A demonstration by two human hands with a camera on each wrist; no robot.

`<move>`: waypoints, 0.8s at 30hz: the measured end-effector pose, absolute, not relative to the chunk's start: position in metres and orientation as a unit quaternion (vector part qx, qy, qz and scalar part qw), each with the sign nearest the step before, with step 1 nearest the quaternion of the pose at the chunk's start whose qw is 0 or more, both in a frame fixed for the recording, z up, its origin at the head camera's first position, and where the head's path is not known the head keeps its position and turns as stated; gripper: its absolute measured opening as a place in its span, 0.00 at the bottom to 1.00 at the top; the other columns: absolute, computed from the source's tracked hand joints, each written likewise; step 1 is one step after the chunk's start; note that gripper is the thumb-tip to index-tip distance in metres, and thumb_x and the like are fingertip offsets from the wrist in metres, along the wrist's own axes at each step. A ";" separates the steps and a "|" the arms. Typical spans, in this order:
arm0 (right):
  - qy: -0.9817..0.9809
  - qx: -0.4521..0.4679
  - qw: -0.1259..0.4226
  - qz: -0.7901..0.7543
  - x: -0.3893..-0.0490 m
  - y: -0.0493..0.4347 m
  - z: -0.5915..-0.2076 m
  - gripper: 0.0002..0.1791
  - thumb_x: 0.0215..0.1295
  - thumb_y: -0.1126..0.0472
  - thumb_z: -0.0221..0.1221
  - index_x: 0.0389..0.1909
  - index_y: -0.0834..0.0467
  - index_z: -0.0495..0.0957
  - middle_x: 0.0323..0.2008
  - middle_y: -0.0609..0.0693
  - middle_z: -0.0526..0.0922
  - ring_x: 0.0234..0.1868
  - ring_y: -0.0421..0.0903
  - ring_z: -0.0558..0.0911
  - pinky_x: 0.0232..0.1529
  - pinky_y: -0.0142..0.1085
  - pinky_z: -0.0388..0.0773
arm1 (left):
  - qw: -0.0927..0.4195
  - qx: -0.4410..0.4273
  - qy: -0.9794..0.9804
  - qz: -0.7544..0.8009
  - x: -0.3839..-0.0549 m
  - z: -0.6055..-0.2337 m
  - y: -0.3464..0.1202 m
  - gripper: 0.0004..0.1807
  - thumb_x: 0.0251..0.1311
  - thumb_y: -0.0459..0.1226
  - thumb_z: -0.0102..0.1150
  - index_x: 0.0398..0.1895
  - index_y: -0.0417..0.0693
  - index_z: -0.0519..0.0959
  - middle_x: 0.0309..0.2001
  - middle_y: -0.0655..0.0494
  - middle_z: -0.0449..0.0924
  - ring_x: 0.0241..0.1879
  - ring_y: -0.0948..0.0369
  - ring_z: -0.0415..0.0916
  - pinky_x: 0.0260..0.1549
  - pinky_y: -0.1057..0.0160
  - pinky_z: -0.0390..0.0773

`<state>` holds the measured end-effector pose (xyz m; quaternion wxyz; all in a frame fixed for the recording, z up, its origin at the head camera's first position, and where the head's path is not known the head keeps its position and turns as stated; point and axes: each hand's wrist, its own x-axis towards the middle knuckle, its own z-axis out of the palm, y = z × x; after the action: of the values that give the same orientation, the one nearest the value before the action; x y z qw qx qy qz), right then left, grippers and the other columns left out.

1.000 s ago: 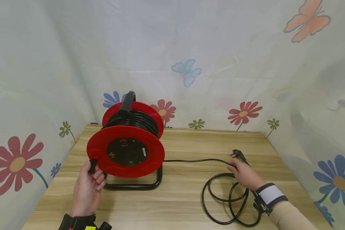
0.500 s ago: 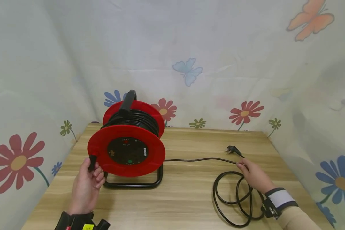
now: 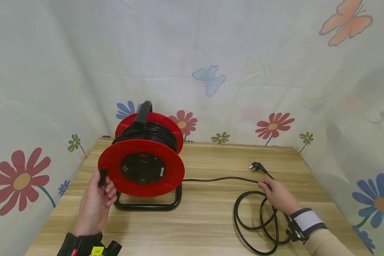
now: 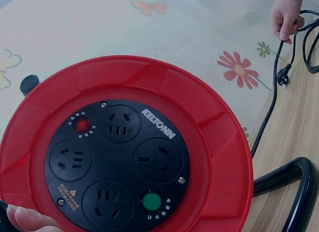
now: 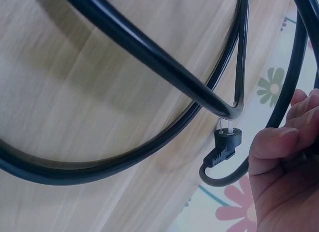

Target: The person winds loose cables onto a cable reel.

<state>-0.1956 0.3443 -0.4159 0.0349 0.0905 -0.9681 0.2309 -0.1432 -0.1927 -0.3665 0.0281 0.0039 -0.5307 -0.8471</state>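
Observation:
A cable reel [image 3: 171, 179] with red flanges and black cable wound between them stands left on the table. My left hand [image 3: 96, 202] grips the black crank knob [image 3: 102, 176] at the near flange's left edge; in the left wrist view only some of its fingertips [image 4: 30, 219] show. The reel's face carries a black socket panel [image 4: 117, 157] with several outlets. From the reel's right side the black cable [image 3: 219, 179] runs to my right hand [image 3: 280, 195], which holds it between thumb and fingers. Beyond that hand is the cable's plug [image 3: 257, 166], prongs pointing left.
Loose loops of cable [image 3: 236, 213] lie on the wooden table [image 3: 195, 227] below my right hand. The reel stands on a black tube frame [image 3: 147, 207] with a carry handle [image 3: 142, 115] on top. A flower-printed cloth [image 3: 243, 53] encloses the back and sides.
The reel has turned slightly clockwise, the crank knob rising a little with my left hand. My right hand moved right, then slightly back left; the plug shifted left and away.

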 end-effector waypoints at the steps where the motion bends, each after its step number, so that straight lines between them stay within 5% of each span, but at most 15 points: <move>1: -0.968 0.093 0.037 0.230 -0.196 0.343 -0.416 0.10 0.72 0.58 0.50 0.34 0.59 0.73 0.18 0.48 0.65 0.17 0.42 0.65 0.18 0.36 0.63 | 0.027 0.004 -0.534 -0.845 -0.144 -0.366 -0.193 0.22 0.71 0.58 0.33 0.34 0.50 0.61 0.22 0.62 0.60 0.22 0.65 0.59 0.21 0.60 0.49; 11: -0.969 0.079 0.035 0.231 -0.199 0.331 -0.418 0.09 0.71 0.56 0.52 0.34 0.57 0.74 0.19 0.48 0.67 0.18 0.43 0.66 0.18 0.36 0.64 | 0.033 0.001 -0.565 -0.825 -0.146 -0.355 -0.190 0.24 0.70 0.60 0.32 0.35 0.49 0.59 0.23 0.62 0.61 0.23 0.64 0.59 0.21 0.59 0.51; 24: -0.965 0.097 0.026 0.241 -0.203 0.316 -0.422 0.12 0.71 0.54 0.52 0.40 0.58 0.77 0.22 0.48 0.70 0.21 0.42 0.68 0.20 0.36 0.65 | 0.055 0.006 -0.605 -0.795 -0.148 -0.340 -0.182 0.23 0.70 0.60 0.30 0.36 0.50 0.60 0.23 0.61 0.62 0.23 0.64 0.61 0.19 0.72 0.64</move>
<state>-0.2026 0.3158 -0.4219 0.0262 0.0974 -0.9652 0.2413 -0.1477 -0.1820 -0.3399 0.0553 0.0062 -0.6046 -0.7945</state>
